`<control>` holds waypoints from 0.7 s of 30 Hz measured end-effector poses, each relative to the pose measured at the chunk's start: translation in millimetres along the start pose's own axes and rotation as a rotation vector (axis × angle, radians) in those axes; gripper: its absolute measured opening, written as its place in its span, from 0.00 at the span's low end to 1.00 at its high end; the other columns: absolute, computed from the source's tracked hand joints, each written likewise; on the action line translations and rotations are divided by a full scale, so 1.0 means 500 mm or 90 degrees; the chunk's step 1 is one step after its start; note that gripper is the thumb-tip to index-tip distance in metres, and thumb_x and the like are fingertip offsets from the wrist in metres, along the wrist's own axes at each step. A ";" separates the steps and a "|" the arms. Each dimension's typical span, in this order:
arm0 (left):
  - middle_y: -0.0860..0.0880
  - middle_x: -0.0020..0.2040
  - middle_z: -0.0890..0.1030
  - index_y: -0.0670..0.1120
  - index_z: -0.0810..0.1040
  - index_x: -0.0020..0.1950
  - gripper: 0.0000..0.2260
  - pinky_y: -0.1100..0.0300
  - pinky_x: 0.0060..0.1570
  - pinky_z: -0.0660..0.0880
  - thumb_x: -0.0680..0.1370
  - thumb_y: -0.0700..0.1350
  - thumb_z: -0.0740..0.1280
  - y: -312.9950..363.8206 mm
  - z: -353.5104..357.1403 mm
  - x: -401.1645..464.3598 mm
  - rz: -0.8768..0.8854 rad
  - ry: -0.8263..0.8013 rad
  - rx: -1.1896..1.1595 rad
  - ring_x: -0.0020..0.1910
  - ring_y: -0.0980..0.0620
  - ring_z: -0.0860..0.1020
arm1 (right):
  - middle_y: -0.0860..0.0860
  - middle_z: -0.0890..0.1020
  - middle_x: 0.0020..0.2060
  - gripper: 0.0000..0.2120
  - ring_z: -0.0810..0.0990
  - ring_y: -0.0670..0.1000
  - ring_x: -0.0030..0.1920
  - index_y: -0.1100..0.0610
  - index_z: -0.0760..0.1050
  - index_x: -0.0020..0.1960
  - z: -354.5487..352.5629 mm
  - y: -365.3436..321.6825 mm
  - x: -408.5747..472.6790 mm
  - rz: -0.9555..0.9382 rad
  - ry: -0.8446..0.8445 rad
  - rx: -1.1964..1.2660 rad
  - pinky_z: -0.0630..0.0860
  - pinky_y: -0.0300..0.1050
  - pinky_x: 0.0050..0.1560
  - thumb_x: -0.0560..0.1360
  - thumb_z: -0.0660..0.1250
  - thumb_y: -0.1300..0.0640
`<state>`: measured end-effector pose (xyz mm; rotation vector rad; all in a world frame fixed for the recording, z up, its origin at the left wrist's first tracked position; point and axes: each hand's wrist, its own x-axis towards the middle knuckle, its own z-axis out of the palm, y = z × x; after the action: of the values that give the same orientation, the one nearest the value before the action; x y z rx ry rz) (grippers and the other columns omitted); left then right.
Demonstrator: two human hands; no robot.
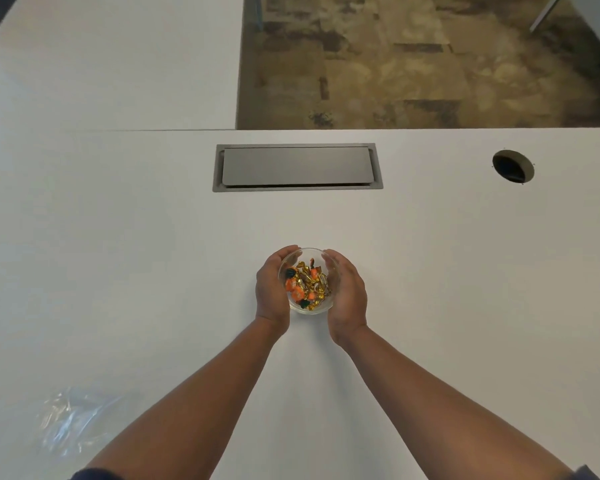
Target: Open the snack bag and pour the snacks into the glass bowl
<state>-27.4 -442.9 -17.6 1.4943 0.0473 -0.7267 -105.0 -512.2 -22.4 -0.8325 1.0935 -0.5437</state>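
Clear bag lies on white table; patterned carpet beyond.

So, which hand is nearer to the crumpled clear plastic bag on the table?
Left. The left hand cups the glass bowl's left side, toward the crumpled clear plastic bag; the right hand cups the far side.

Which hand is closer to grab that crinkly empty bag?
Left. The clear bag lies on the table beside the left forearm; the left hand and right hand both cup the glass bowl.
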 end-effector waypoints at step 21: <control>0.50 0.54 0.85 0.49 0.83 0.57 0.16 0.66 0.46 0.78 0.85 0.44 0.56 -0.009 -0.018 0.033 -0.008 0.005 0.039 0.54 0.53 0.82 | 0.42 0.80 0.60 0.16 0.78 0.40 0.59 0.53 0.76 0.70 0.000 0.015 0.019 -0.013 -0.031 -0.099 0.78 0.28 0.48 0.86 0.58 0.52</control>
<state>-12.6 -441.1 -30.1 1.5567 0.0411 -0.7386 -101.3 -514.7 -33.8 -0.9881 1.0930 -0.4579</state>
